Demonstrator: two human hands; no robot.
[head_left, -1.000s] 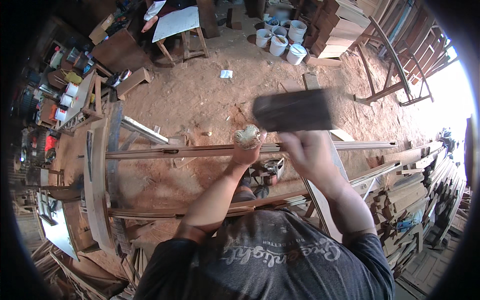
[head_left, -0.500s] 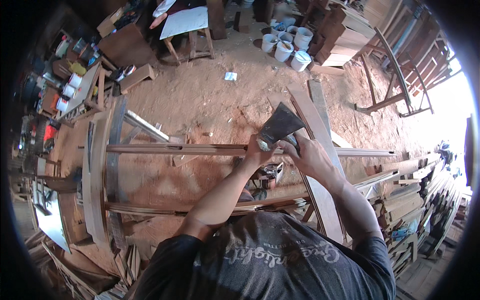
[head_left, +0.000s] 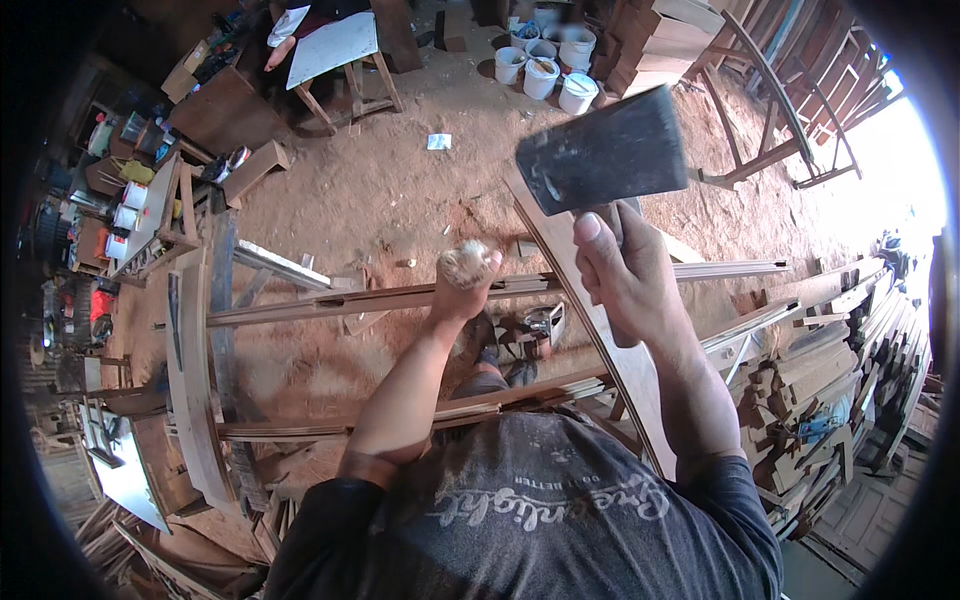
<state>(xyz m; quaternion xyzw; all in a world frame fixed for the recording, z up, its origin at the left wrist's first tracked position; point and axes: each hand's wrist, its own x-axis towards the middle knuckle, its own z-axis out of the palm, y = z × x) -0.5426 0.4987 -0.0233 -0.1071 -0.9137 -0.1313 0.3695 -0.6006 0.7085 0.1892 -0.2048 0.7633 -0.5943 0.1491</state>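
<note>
Black and scuffed, the mallet [head_left: 602, 150] is in the right hand [head_left: 632, 278], its wide head lifted to the right of the left hand [head_left: 460, 303] and apart from it. I judge it stiff and heavy in the head, so the proper hold is on its handle just below the head, where the fingers are folded and the thumb points upward. The left hand is closed around a wooden tool handle [head_left: 464, 264], whose pale end is frayed like a brush; probably it is light, dry and rough, better gripped under this splintered top. Its lower end I cannot tell, because the fist hides it. Behind this fist runs a long slotted wooden rail [head_left: 400, 302], with a second rail [head_left: 300, 432] nearer to the T-shirt [head_left: 520, 480]. One slanting board [head_left: 638, 390] passes beneath the right hand and narrows the room there. White buckets [head_left: 541, 78] stand farther away.
</note>
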